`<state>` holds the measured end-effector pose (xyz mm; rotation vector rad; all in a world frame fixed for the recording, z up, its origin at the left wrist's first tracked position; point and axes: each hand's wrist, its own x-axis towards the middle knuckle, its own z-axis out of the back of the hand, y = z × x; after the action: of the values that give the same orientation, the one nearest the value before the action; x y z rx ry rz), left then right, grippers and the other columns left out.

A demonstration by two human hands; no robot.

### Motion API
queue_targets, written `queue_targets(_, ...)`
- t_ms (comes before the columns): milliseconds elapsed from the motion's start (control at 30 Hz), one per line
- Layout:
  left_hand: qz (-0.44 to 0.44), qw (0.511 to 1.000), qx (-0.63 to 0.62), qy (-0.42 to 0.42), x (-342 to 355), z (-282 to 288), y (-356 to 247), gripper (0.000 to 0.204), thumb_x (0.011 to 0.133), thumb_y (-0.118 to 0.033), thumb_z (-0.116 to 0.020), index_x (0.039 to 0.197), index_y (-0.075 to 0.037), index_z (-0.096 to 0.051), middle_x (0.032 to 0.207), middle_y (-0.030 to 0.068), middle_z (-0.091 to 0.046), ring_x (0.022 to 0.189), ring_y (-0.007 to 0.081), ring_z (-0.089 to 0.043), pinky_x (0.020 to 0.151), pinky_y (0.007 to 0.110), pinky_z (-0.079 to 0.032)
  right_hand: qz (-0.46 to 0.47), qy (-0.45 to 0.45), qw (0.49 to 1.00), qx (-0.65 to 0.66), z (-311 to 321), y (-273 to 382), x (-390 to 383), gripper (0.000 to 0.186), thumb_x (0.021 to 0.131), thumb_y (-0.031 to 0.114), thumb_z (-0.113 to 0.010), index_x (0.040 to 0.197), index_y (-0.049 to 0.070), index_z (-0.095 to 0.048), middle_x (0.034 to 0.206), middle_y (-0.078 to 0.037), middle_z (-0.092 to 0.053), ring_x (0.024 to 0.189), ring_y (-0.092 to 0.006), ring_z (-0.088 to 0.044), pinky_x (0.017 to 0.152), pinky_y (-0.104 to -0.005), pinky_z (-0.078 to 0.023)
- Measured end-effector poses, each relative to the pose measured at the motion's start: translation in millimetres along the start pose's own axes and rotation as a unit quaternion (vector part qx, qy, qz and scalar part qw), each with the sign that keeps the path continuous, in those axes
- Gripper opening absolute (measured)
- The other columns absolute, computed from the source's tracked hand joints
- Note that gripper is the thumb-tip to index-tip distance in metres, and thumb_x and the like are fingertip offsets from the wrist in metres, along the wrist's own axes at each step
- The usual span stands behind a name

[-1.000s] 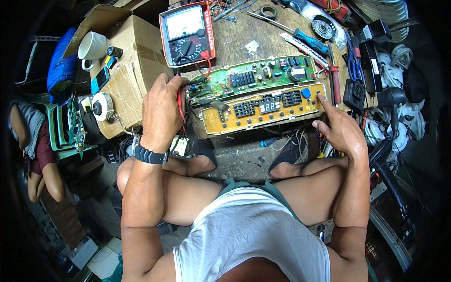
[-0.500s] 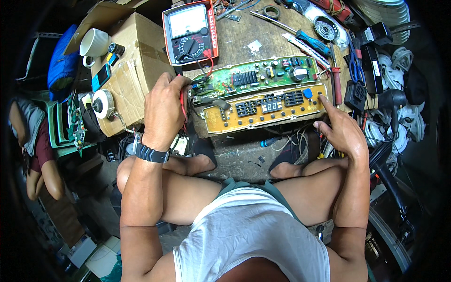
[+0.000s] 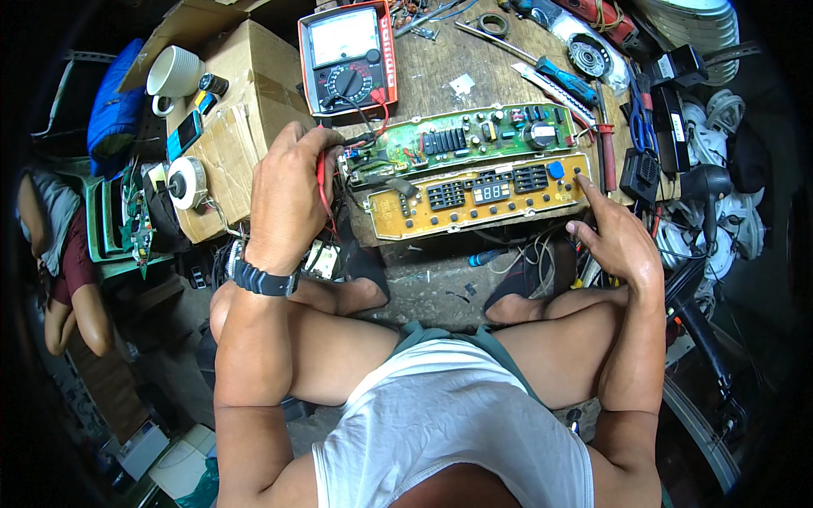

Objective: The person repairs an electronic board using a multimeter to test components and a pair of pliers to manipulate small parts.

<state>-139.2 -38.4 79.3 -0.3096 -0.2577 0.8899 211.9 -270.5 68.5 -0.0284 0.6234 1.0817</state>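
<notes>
My left hand (image 3: 288, 182) is closed in a pinch at the left end of the green circuit board (image 3: 500, 135). A red test probe (image 3: 323, 173) comes out of its fingers; the fingertips are partly hidden. In front of the green board lies a yellow-brown control board (image 3: 508, 212), with a small lit display (image 3: 491, 194), rows of black parts and several small buttons. My right hand (image 3: 622, 233) is open, its index finger stretched onto the right end of the yellow-brown board and its thumb apart. An analog multimeter (image 3: 345, 59) in an orange-red case stands behind, with red and black leads.
The boards lie at the near edge of a wooden table (image 3: 432, 76). To the left stands a cardboard box (image 3: 246, 118) bearing a phone (image 3: 184, 135) and white cups. A screwdriver (image 3: 563, 78), tape roll (image 3: 492, 25) and cables crowd the right. Another person (image 3: 68, 254) is at far left.
My left hand has shifted slightly left, and the red probe leans differently in it. The right index finger stays on the yellow-brown board.
</notes>
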Motion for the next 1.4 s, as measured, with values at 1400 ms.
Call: queue_targets(1400,-0.013,0.999,0.013,0.041,-4.8,17.9,-7.5,0.019,0.1,-0.004,-0.072,0.117,-0.003,-0.078,0.099,0.0188,-0.064,0.095,0.0432,-0.068,0.083,0.051,-0.055,0.008,-0.007,1.0,-0.023,-7.8,-9.0,1.1,0.092,0.099,0.025,-0.081,0.176,0.008,-0.034,0.122,-0.035,-0.076,0.118,-0.0515,-0.072,0.104,-0.0552,-0.056)
